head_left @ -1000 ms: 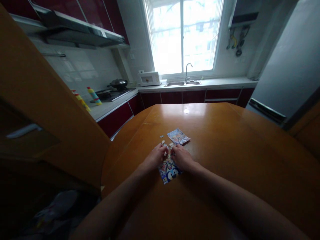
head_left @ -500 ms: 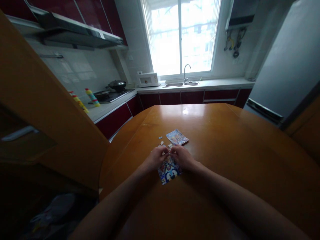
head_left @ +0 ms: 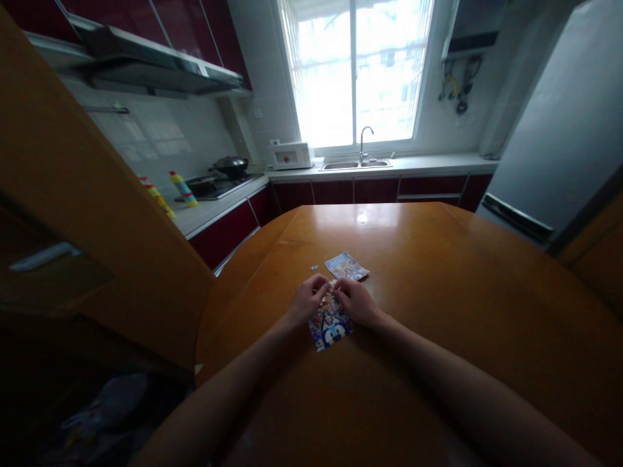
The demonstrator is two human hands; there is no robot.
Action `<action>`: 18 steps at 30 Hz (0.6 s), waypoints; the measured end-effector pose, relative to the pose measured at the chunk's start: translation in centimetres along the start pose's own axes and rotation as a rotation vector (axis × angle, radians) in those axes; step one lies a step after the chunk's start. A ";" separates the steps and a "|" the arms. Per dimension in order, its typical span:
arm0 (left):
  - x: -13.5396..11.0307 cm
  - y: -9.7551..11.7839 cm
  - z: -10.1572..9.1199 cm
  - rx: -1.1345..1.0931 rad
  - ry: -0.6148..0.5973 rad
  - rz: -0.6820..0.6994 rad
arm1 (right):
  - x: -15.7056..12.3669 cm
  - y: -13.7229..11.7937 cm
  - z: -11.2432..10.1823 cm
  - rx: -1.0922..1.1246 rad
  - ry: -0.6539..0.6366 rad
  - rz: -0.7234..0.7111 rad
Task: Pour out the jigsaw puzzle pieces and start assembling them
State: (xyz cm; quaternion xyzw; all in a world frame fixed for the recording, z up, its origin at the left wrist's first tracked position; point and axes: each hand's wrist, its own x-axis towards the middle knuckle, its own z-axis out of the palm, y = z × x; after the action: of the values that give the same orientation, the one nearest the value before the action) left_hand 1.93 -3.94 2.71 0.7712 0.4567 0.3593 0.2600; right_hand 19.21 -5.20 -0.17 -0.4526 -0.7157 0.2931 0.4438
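A partly assembled jigsaw puzzle (head_left: 335,332) lies on the wooden table, a blue-and-white cartoon face along its near edge. My left hand (head_left: 309,297) is over its upper left side, with fingers curled together. Facing it from the right, my right hand (head_left: 356,301) has its thumb and fingers pinched at the puzzle's upper part. Whatever sits in either set of fingertips is too small to make out. Pale loose pieces show in the gap between the hands. Just beyond my right hand rests a square printed picture sheet (head_left: 346,265). A small loose puzzle piece (head_left: 314,267) lies left of the sheet.
The brown table (head_left: 438,292) has a rounded outline. Behind it run a counter with a sink (head_left: 355,165), a white microwave (head_left: 291,155) and a stove with a wok (head_left: 230,167). A fridge (head_left: 559,130) stands at the right.
My left hand has shifted slightly up and right, covering loose pieces that showed beyond it. My right hand stays near the same spot, and more of the puzzle's upper middle shows between them.
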 end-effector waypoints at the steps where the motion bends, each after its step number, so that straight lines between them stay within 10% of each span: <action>1: 0.1 -0.2 0.1 -0.004 -0.005 -0.003 | 0.0 0.1 0.1 0.018 0.009 0.008; 11: 1.0 -2.2 -0.9 0.182 -0.054 0.006 | 0.2 -0.7 -0.6 -0.113 0.052 0.026; 18: -1.0 -0.2 -4.4 0.361 -0.323 -0.137 | -0.3 -2.0 -1.7 -0.452 0.024 0.036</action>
State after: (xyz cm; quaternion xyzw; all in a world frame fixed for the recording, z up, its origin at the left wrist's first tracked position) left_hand -1.97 -4.47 4.92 0.8197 0.5173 0.1253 0.2115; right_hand 20.00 -6.32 2.06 -0.5567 -0.7498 0.1277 0.3340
